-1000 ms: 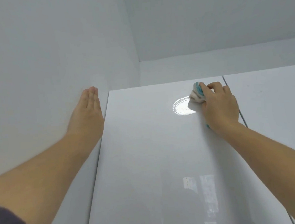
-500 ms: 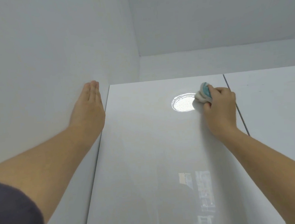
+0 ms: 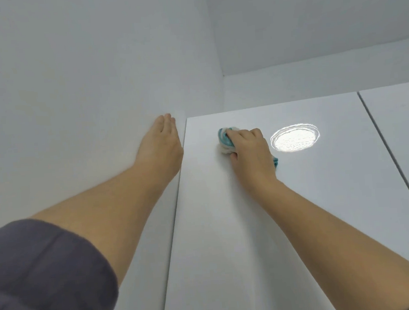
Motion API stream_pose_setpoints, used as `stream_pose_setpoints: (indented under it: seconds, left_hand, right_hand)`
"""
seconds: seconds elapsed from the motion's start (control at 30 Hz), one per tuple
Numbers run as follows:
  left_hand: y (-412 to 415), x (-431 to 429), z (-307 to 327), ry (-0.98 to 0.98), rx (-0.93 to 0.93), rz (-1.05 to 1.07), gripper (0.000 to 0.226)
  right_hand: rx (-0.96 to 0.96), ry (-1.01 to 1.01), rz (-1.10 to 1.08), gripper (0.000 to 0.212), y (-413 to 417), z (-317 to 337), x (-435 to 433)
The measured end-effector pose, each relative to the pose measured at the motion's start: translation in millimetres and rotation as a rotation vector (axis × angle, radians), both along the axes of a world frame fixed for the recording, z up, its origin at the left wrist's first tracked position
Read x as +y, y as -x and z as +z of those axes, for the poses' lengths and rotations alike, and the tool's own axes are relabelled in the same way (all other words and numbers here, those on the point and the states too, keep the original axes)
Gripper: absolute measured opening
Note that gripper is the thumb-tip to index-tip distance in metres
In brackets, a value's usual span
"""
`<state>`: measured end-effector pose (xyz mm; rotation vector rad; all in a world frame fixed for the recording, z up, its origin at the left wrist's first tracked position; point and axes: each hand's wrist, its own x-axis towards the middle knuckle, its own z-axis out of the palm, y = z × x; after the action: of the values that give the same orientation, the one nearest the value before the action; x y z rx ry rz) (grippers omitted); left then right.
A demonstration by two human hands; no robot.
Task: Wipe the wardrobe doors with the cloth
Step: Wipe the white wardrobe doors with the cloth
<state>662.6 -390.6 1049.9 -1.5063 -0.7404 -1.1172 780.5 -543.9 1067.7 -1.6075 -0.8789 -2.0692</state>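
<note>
A glossy white wardrobe door [image 3: 254, 236] fills the middle of the view, seen from below. My right hand [image 3: 251, 151] grips a bunched teal and white cloth [image 3: 225, 142] and presses it against the door near its top left corner. A bit of the cloth pokes out under the wrist side of the hand. My left hand [image 3: 161, 146] lies flat with straight fingers on the white wall beside the door's left edge. A second door [image 3: 408, 143] adjoins on the right, past a dark vertical gap.
The white side wall [image 3: 71, 92] meets the wardrobe on the left. The ceiling [image 3: 310, 19] is close above the door tops. A bright round light reflection [image 3: 294, 138] shines on the door just right of my right hand.
My right hand has carried the cloth leftward across the top of the door, from right of the light reflection to its left. The left hand stays flat on the wall.
</note>
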Motion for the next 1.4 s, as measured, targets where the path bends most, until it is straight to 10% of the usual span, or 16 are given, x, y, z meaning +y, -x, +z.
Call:
stream_pose_setpoints:
  seconds: [0.9,1.4]
  left_hand:
    - [4,-2,-1,-0.008,-0.016,-0.042,0.05]
    - [9,0,-5,-0.064,-0.006,0.037,0.049]
  right_hand:
    - [-0.287,0.617,-0.14,0.033,-2,-64,25]
    - [-0.223,0.063,-0.431,0.031,-2,-41,-131]
